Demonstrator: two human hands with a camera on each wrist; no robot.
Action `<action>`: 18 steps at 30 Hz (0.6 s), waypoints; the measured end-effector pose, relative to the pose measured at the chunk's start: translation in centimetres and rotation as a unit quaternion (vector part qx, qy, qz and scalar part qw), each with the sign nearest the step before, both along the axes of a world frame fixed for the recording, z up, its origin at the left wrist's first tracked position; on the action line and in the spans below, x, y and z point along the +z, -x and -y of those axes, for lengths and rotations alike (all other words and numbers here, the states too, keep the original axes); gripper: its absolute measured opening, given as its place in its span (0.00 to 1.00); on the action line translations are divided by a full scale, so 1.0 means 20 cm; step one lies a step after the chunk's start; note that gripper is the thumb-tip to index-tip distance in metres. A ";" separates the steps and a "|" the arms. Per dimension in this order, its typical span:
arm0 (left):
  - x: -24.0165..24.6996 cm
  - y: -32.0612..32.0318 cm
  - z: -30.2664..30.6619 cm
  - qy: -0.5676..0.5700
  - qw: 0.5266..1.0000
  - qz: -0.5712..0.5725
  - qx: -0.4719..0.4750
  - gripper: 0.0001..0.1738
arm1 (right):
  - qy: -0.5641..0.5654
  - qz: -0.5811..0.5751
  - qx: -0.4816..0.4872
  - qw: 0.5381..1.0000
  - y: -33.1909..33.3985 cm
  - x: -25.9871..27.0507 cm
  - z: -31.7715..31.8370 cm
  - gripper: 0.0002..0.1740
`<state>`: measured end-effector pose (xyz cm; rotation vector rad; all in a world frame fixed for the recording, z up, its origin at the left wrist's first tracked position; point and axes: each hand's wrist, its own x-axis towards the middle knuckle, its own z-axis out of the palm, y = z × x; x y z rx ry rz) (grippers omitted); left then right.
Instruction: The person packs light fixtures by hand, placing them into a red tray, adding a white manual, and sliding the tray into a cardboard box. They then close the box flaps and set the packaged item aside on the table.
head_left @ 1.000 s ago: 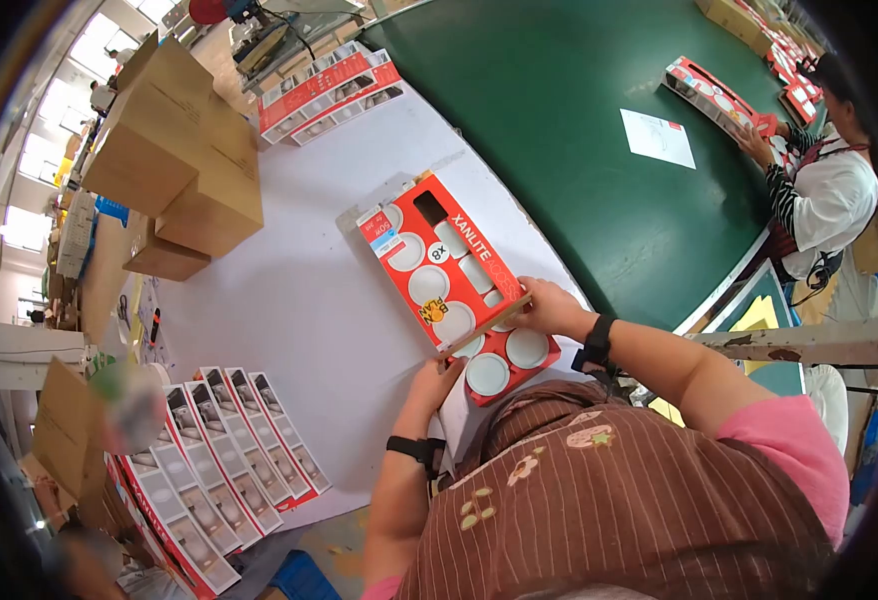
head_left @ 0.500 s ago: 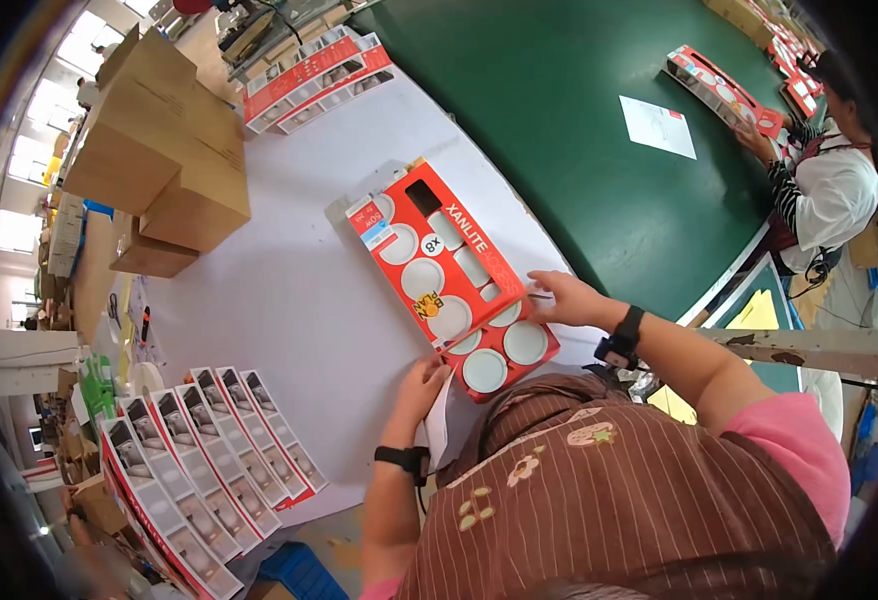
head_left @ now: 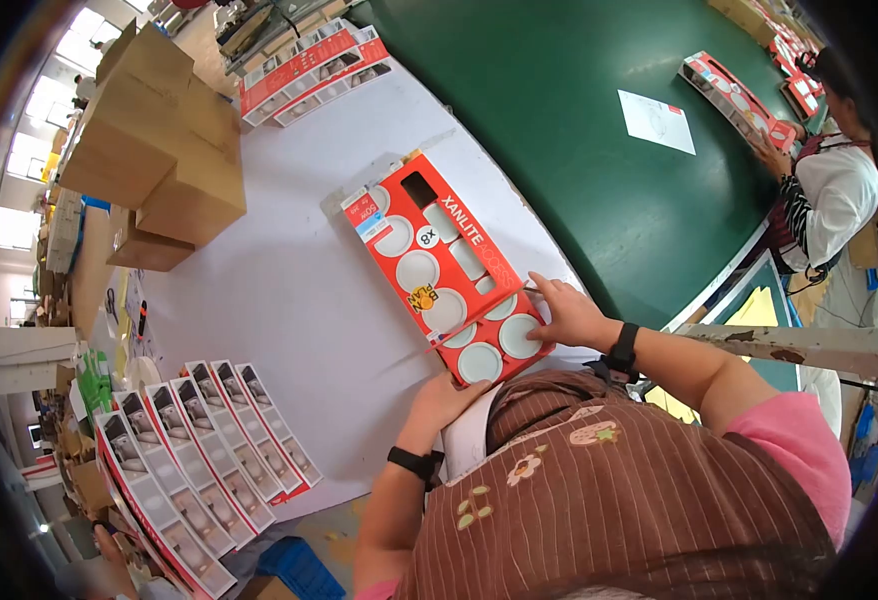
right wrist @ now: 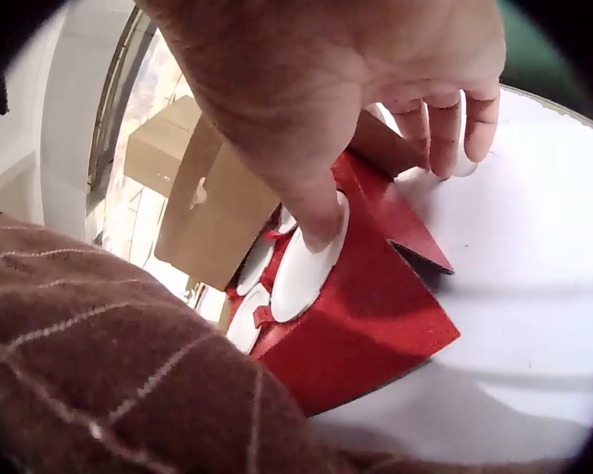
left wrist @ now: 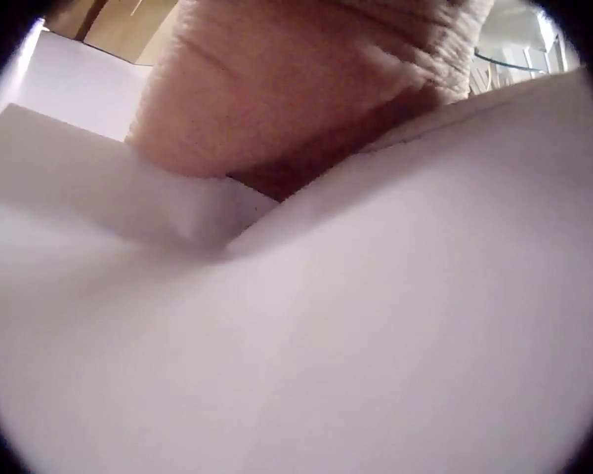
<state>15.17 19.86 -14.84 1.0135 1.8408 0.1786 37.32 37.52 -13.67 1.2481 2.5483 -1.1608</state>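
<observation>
A red cardboard sleeve box [head_left: 429,240] printed XANLITE lies tilted on the white table. From its near end sticks out a red insert [head_left: 459,345] with white round discs [head_left: 480,362]. The right hand [head_left: 571,312] has its thumb on one disc, and its index finger reaches to the sleeve's near corner. In the right wrist view, its other fingers [right wrist: 443,133] hang past the side by an upturned red flap [right wrist: 400,212]. At the insert's near end rests the left hand [head_left: 446,405], its fingertips partly hidden. Under that palm is white paper or card [left wrist: 326,326].
Printed boxes [head_left: 204,460] stand in a row at the left front; more boxes [head_left: 314,75] lie at the back. Brown cartons [head_left: 159,150] are stacked at left. Across the green table [head_left: 549,120], another person [head_left: 829,190] handles a similar red box [head_left: 734,95].
The right hand has come off the sleeve's near edge and set its thumb on a disc. The left hand has shifted from the sleeve's corner right, to the insert's near end.
</observation>
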 end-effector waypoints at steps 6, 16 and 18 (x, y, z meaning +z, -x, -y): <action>0.08 -0.07 0.00 0.027 0.999 -0.012 0.040 0.37 | -0.003 -0.014 -0.014 1.000 -0.01 -0.02 0.05 0.53; 0.05 0.08 0.04 -0.087 0.980 -0.140 0.108 0.28 | -0.039 -0.068 0.038 0.996 -0.01 -0.13 -0.16 0.18; 0.10 0.05 -0.04 -0.081 0.985 -0.143 0.058 0.24 | -0.094 -0.048 0.104 0.989 0.01 -0.14 -0.16 0.14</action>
